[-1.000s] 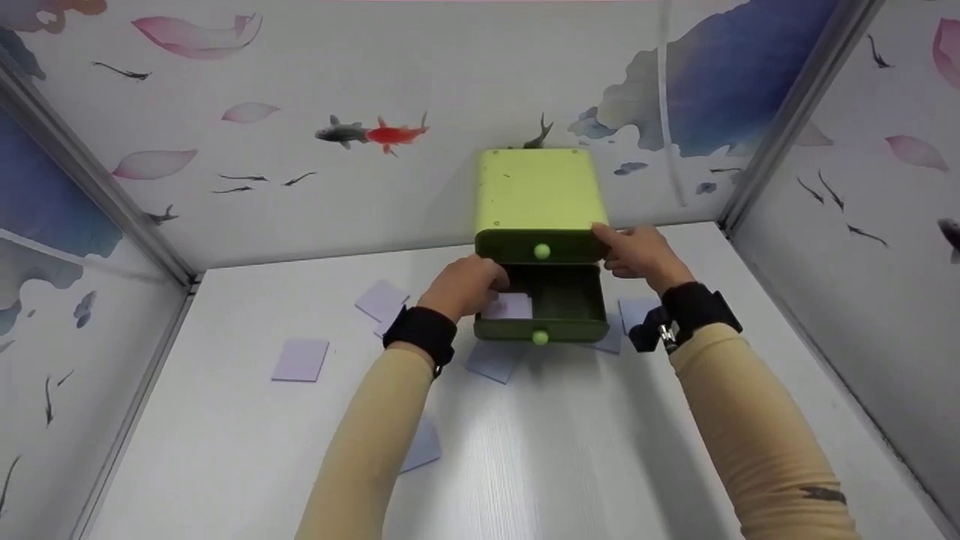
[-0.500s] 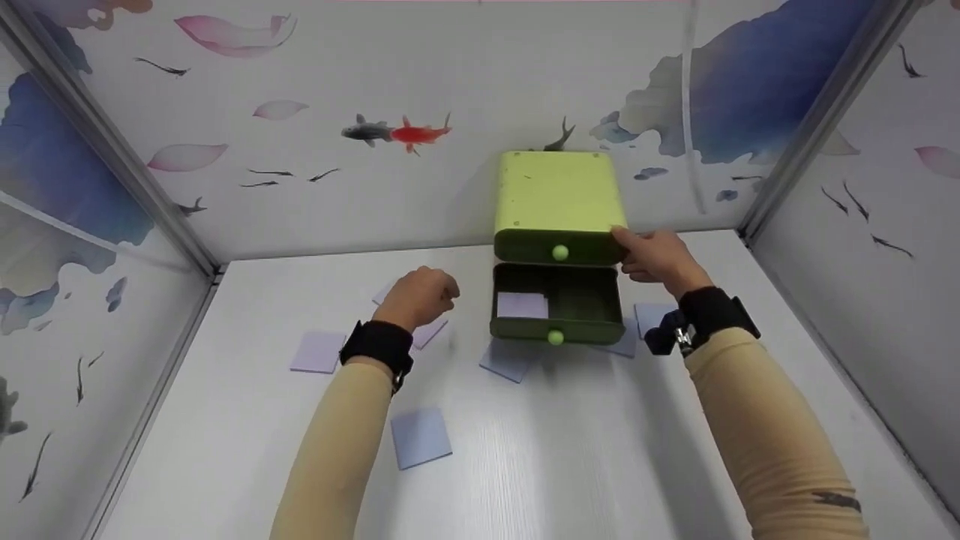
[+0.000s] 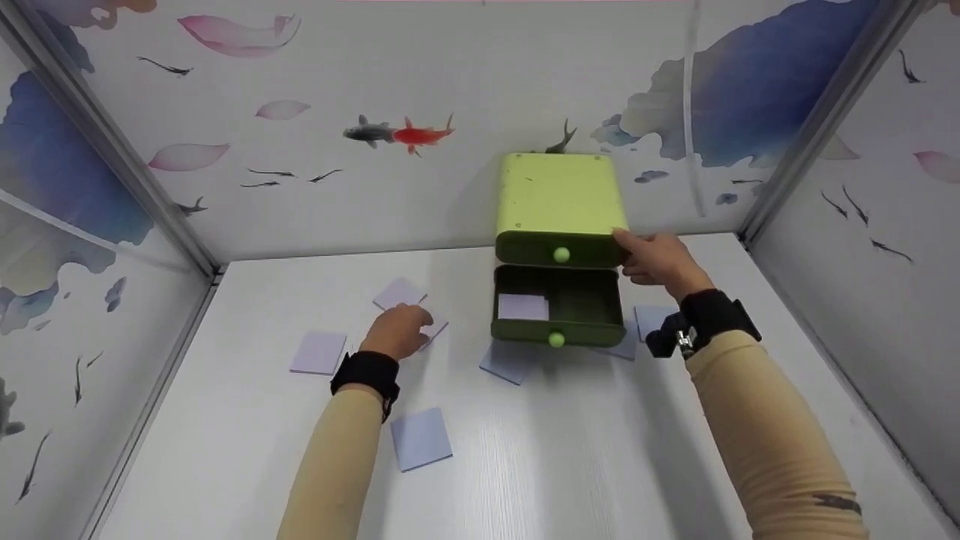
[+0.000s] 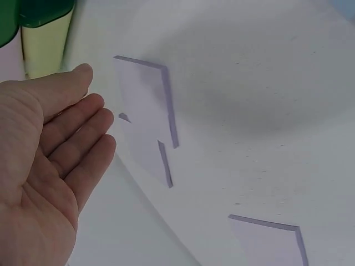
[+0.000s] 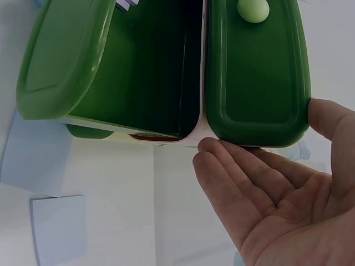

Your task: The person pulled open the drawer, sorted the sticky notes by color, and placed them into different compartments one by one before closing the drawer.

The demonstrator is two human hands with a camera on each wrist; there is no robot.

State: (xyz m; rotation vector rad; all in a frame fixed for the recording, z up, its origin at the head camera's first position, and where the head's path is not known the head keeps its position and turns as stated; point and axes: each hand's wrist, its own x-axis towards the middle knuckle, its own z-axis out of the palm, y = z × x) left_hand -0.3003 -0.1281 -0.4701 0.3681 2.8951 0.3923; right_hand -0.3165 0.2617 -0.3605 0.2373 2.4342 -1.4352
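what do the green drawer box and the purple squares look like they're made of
Drawer box: probably moulded plastic, smooth and fairly glossy; its rounded fronts catch soft highlights.

Purple squares: perhaps foam or card, matte; flat faces without shine, thin even edges, too plain to say which.

Left hand [image 3: 397, 331] away from the lower drawer [image 3: 596, 333], now near the two overlapping lilac squares [image 3: 400, 292].

Left sleeve [image 3: 330, 465]: plain beige, snug!
Right sleeve [image 3: 772, 427]: beige again, creased, and there's a dark mark [image 3: 838, 502]!
Left wristband [image 3: 367, 373]: broad, black!
Right wristband [image 3: 718, 321]: black as well, with a black fitting [image 3: 660, 342] and a glint of silvery metal [image 3: 684, 342]!
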